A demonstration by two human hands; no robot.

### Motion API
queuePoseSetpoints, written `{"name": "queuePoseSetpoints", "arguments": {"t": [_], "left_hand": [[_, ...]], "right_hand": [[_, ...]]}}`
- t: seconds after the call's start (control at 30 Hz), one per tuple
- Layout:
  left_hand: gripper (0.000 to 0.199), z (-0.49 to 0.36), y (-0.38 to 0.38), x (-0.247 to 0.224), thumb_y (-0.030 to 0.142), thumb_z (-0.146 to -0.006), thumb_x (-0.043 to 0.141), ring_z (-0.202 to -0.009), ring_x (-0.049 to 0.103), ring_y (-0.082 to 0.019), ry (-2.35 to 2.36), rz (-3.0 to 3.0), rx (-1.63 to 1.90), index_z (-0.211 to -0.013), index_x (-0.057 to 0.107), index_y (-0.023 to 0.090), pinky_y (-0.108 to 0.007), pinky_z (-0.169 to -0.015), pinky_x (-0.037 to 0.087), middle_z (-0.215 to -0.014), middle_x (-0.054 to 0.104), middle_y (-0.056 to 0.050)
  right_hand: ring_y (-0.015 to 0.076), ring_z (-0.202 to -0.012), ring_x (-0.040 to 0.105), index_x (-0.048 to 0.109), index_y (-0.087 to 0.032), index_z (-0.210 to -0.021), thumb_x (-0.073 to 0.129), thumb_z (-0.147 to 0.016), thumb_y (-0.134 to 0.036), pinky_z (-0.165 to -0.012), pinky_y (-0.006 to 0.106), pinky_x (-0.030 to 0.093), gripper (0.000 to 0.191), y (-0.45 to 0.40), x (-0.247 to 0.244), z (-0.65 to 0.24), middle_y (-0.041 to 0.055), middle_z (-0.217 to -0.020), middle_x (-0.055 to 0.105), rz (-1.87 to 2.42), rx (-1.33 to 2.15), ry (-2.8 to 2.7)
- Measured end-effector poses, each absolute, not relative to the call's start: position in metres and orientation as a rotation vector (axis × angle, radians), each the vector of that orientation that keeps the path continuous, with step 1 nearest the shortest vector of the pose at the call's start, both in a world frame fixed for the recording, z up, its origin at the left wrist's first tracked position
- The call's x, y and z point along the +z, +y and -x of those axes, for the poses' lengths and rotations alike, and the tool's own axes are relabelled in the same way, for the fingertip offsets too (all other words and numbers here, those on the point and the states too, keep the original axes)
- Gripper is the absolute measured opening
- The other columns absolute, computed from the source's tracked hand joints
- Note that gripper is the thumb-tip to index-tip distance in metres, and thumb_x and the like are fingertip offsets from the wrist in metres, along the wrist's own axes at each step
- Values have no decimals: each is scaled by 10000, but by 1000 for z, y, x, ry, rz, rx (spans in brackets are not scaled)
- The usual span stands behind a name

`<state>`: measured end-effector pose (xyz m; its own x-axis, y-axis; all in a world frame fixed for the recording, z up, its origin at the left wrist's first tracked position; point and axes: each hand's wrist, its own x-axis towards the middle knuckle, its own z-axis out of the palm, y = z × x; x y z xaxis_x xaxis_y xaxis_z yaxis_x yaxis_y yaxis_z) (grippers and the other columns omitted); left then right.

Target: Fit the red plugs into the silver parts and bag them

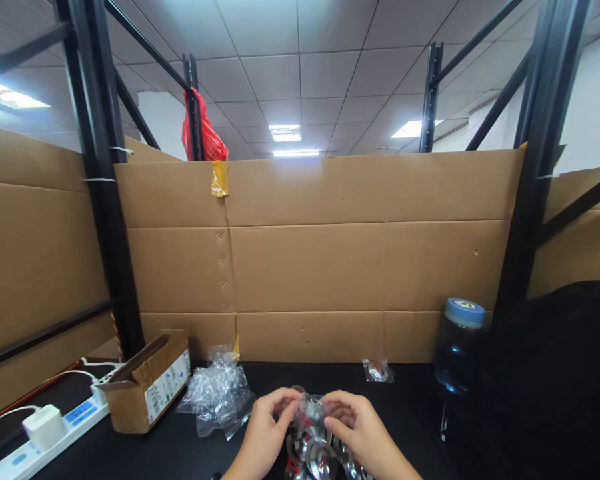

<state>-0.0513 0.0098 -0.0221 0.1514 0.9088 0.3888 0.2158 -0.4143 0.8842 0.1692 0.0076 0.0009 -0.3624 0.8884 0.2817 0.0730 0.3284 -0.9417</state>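
My left hand [275, 423] and my right hand [354, 425] face each other at the front of the black table. Thumb and fingers of both are closed on the edges of a small clear plastic bag [311, 408]. Something shiny with red on it shows through the plastic; its kind I cannot make out. Directly below and between the hands lies a pile of shiny round metal pieces [322, 459], some with red marks. My fingers hide part of the bag, and the pile runs out of the bottom of the view.
Crumpled clear plastic bags [219, 393] lie left of my hands, beside an opened cardboard box [147, 383] and a white power strip [83, 420]. Toward the back right are a small bagged piece [379, 371] and a blue-lidded clear jar [455, 353]. Cardboard walls [305, 267] enclose the table; black cloth [555, 380] covers the right.
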Motion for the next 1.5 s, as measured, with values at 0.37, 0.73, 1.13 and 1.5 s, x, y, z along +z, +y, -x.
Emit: {"name": "queuePoseSetpoints", "arguments": {"t": [0.37,0.73,1.13,1.5], "left_hand": [[439,51,-2,-24,427,-934,592,-1164,634,-253,1095,-2170,978,-1343,589,268,-380,-1046,476,-1279,680,-99],[479,53,2,-35,463,-930,599,-1164,645,-266,1143,-2307,1033,-1373,574,283,-380,-1027,517,-1326,664,-93],[328,37,1,-28,422,-1006,470,-983,698,-235,1044,-2385,1041,-1122,737,269,-335,-914,549,-1062,759,-83],[401,41,0,-23,459,-1024,426,-1242,610,-229,1040,-2091,1107,-1271,695,291,-374,-1114,448,-1322,675,-70]], "right_hand": [[216,-761,669,781,-187,-948,612,-920,-446,-691,311,522,311,10,10,-176,80,-847,722,995,693,-1710],[207,-848,639,706,-245,-1077,506,-986,-209,-838,344,457,223,-3,13,-174,50,-923,744,931,168,-2088],[205,-809,584,677,-260,-1031,520,-981,-170,-759,322,394,188,-15,19,-160,20,-874,756,900,-88,-2255],[193,-822,624,681,-219,-929,570,-897,-186,-755,288,473,120,-9,10,-159,34,-890,685,1080,334,-1910]]}}
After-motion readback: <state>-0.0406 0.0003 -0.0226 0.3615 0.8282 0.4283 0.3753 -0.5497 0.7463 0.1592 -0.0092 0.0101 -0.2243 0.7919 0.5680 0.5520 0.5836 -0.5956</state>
